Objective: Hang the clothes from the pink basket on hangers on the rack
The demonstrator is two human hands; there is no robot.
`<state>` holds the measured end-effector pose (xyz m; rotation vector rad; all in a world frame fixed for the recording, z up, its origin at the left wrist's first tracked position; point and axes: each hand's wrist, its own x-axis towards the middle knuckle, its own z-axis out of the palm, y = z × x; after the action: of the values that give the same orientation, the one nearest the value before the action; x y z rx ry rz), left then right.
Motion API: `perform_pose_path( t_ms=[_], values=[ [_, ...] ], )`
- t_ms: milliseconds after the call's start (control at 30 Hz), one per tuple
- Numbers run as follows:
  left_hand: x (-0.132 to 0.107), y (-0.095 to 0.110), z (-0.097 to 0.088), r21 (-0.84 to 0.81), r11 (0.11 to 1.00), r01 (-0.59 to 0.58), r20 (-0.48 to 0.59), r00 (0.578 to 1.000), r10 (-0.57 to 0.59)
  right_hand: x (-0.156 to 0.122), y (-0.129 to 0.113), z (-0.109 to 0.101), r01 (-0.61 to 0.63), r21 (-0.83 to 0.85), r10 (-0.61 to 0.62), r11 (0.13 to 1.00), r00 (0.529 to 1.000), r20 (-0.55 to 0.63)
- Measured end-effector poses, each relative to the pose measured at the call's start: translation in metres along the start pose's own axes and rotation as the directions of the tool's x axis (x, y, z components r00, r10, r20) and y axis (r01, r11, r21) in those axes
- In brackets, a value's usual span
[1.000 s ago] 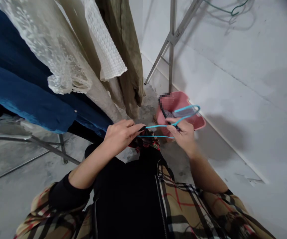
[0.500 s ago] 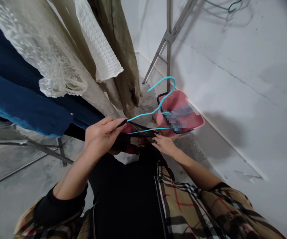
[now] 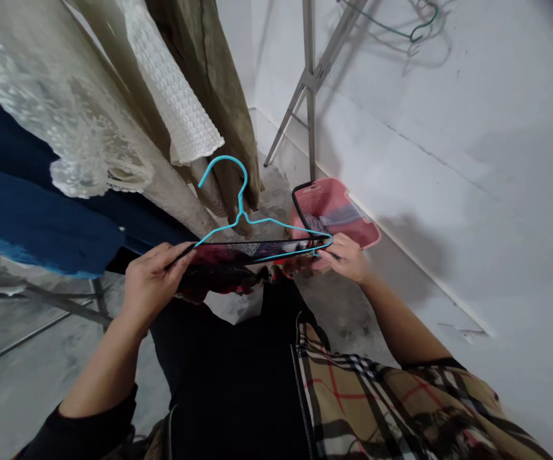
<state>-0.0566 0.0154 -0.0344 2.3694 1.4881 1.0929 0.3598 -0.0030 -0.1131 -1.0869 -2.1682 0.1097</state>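
Observation:
A light blue wire hanger (image 3: 240,217) is held level in front of me, its hook pointing up. A dark red patterned garment (image 3: 231,265) with a black edge is stretched along the hanger's lower bar and droops below it. My left hand (image 3: 150,281) pinches the garment and the hanger's left end. At the hanger's right end, my right hand (image 3: 348,255) is closed on the garment and the wire. I wear a black top and a tan checked jacket.
A pink plastic basket (image 3: 348,214) stands on the floor by the white wall, just behind my right hand. Blue, lace, knitted and olive clothes (image 3: 113,115) hang at the left on a metal rack (image 3: 311,89). A green hanger (image 3: 401,29) hangs at the top.
The hanger has turned from lying sideways to hook upward. My hands have moved apart to its two ends and the garment is now spread along the bar.

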Motion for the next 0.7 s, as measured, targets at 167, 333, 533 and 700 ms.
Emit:
perform_pose_path(
  t_ms=[167,333,533,700],
  values=[
    [-0.002,-0.003,-0.004,0.058,0.998,0.037,-0.08,0.996,-0.032,0.012,-0.005,-0.011,0.022,0.021,-0.022,1.0,1.0,0.012],
    [-0.006,-0.007,-0.004,0.074,0.997,0.027,-0.081,0.997,-0.021,0.02,-0.004,-0.019,0.024,0.003,-0.025,1.0,1.0,0.009],
    [-0.019,-0.01,0.006,0.212,0.975,-0.07,-0.006,0.997,0.073,0.025,-0.012,-0.026,0.003,-0.024,-0.005,1.0,0.999,-0.051],
    [-0.014,0.0,0.009,0.084,0.996,0.025,-0.056,0.998,-0.02,0.038,-0.064,-0.051,0.016,0.242,-0.036,0.97,0.996,0.077]
  ],
)
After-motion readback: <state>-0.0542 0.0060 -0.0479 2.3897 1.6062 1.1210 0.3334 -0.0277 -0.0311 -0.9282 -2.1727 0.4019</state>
